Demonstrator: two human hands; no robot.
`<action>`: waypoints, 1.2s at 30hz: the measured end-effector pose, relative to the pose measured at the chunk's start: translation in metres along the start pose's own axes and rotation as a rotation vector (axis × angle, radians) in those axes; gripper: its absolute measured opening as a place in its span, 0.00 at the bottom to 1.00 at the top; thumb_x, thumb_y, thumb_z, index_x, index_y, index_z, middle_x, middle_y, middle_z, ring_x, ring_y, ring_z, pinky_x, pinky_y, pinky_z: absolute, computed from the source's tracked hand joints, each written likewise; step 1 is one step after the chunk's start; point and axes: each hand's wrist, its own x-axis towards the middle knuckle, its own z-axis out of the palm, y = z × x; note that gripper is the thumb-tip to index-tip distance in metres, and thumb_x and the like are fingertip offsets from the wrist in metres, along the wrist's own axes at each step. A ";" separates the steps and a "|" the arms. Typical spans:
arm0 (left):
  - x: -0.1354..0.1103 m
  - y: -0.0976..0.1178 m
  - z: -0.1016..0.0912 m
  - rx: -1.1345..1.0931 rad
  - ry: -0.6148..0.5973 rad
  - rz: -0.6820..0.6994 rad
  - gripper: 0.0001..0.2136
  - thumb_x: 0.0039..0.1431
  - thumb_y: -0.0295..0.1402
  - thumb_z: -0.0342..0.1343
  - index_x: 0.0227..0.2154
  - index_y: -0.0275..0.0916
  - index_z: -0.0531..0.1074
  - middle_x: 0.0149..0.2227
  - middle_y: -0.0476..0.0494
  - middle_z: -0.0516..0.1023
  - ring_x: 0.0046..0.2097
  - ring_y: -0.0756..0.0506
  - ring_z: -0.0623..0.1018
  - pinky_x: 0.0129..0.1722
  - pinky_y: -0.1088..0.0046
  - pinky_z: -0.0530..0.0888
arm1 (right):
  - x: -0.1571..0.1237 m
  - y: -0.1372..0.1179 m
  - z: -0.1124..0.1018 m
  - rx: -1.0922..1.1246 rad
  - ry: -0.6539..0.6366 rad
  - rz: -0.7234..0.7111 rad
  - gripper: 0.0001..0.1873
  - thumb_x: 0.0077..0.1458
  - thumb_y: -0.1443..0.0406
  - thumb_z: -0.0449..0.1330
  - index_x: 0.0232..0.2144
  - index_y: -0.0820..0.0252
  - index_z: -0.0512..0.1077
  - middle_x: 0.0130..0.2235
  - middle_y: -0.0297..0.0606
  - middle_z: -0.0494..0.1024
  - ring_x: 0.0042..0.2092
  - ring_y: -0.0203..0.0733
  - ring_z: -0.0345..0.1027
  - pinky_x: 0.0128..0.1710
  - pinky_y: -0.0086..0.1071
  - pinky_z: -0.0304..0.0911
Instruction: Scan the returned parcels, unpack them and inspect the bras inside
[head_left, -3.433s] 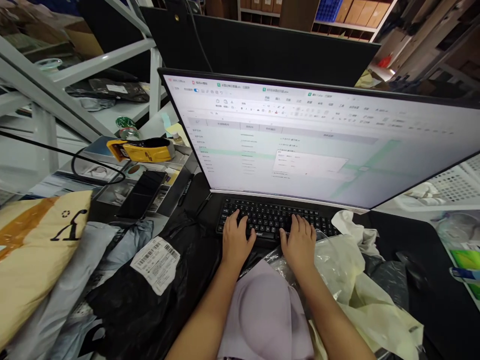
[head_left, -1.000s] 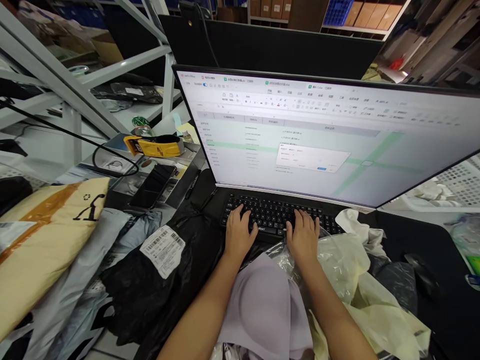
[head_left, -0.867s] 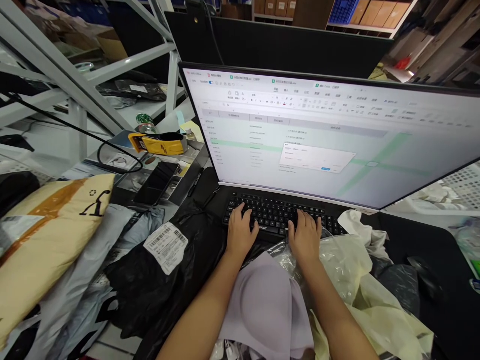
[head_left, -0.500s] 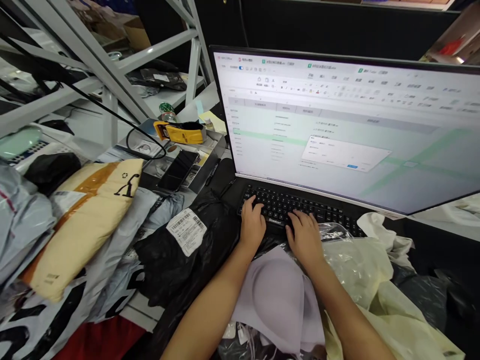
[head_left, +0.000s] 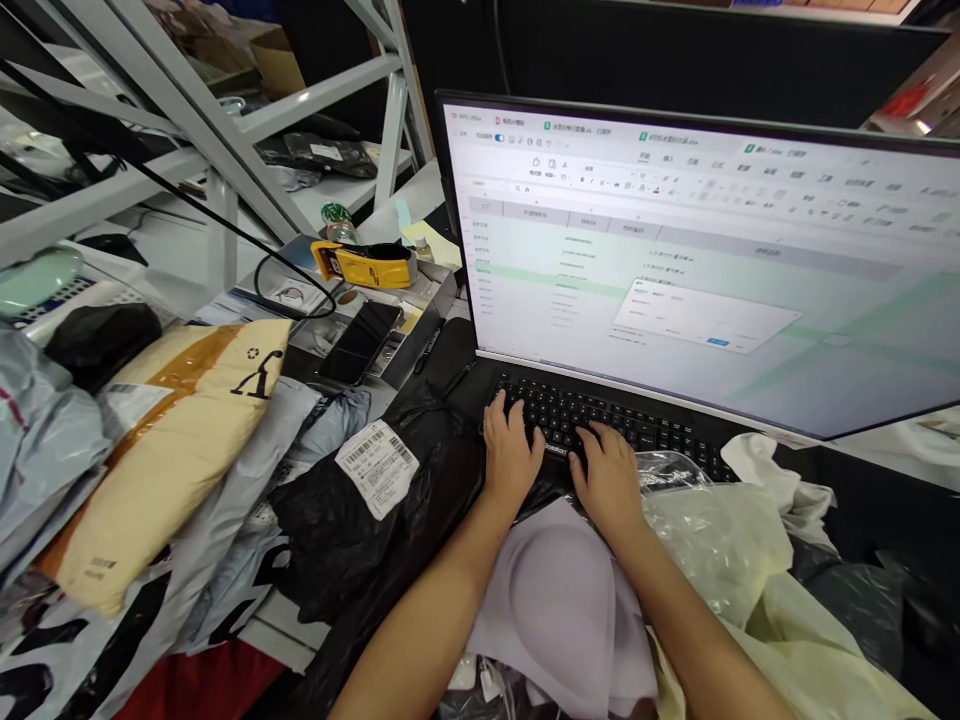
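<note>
Both hands rest on a black keyboard point(head_left: 660, 432) in front of a large monitor point(head_left: 555, 330). My left hand point(head_left: 511, 455) has its fingers spread over the keyboard's left end. Over the middle keys lies my right hand point(head_left: 607, 475), fingers apart and slightly curled. Neither hand holds anything. The monitor displays a spreadsheet with a small dialog box. Between my forearms lies a pale lilac bra point(head_left: 559, 600), its cups facing up. A black plastic parcel point(head_left: 315, 540) with a white label point(head_left: 377, 468) is beside my left forearm.
Several mailer bags pile up at the left, among them a cream parcel point(head_left: 180, 450) with brown tape. Behind them, a phone point(head_left: 361, 342) and a yellow tool point(head_left: 367, 266) rest on a grey box. A clear plastic bag point(head_left: 720, 530) is right of my right hand. Metal frame bars point(head_left: 315, 100) stand behind.
My left hand's fingers have spread slightly over the keys. The right hand stays on the keyboard almost unchanged. The whole view has shifted a little, with the monitor appearing farther right.
</note>
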 end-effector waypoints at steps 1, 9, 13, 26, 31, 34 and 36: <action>0.000 0.000 0.000 0.009 0.017 -0.024 0.22 0.62 0.28 0.53 0.58 0.31 0.63 0.65 0.23 0.57 0.67 0.29 0.59 0.65 0.39 0.61 | 0.000 0.000 0.001 -0.003 0.003 0.003 0.20 0.64 0.64 0.55 0.56 0.66 0.70 0.57 0.51 0.71 0.58 0.55 0.61 0.59 0.48 0.60; 0.001 0.001 0.002 0.049 0.007 -0.041 0.20 0.62 0.26 0.51 0.57 0.32 0.64 0.66 0.22 0.54 0.69 0.28 0.56 0.65 0.33 0.57 | -0.005 0.001 -0.001 -0.005 0.016 0.056 0.20 0.66 0.62 0.52 0.56 0.66 0.70 0.57 0.51 0.71 0.58 0.55 0.61 0.58 0.49 0.60; 0.001 0.001 0.002 0.028 0.011 -0.057 0.20 0.62 0.26 0.51 0.57 0.33 0.63 0.66 0.22 0.53 0.70 0.28 0.55 0.65 0.33 0.57 | -0.005 0.001 -0.001 -0.008 0.021 0.055 0.19 0.66 0.62 0.52 0.55 0.66 0.70 0.56 0.51 0.71 0.58 0.54 0.61 0.58 0.49 0.60; 0.000 -0.003 0.002 0.015 -0.071 0.097 0.12 0.60 0.25 0.54 0.47 0.36 0.71 0.63 0.29 0.63 0.67 0.33 0.63 0.68 0.40 0.57 | 0.000 0.000 0.000 0.045 -0.002 -0.035 0.15 0.65 0.67 0.52 0.50 0.63 0.73 0.51 0.47 0.76 0.54 0.51 0.65 0.56 0.46 0.59; 0.001 -0.004 0.001 -0.003 -0.093 0.127 0.13 0.60 0.27 0.56 0.47 0.37 0.72 0.62 0.30 0.65 0.66 0.35 0.65 0.67 0.43 0.61 | -0.003 0.005 -0.003 0.019 0.060 0.059 0.12 0.64 0.67 0.53 0.45 0.64 0.74 0.48 0.47 0.75 0.50 0.51 0.65 0.53 0.46 0.60; 0.002 -0.003 0.000 0.001 -0.101 0.131 0.13 0.59 0.27 0.56 0.48 0.37 0.72 0.62 0.30 0.65 0.65 0.35 0.66 0.67 0.44 0.61 | -0.006 0.007 -0.005 0.008 0.062 0.074 0.12 0.64 0.67 0.53 0.44 0.64 0.75 0.47 0.47 0.75 0.49 0.51 0.64 0.53 0.45 0.59; 0.002 -0.003 0.000 -0.003 -0.098 0.127 0.13 0.59 0.26 0.56 0.47 0.38 0.72 0.62 0.31 0.66 0.65 0.35 0.66 0.67 0.43 0.61 | -0.008 0.007 -0.006 0.006 0.059 0.093 0.11 0.64 0.67 0.53 0.41 0.62 0.75 0.43 0.45 0.76 0.47 0.49 0.64 0.51 0.44 0.59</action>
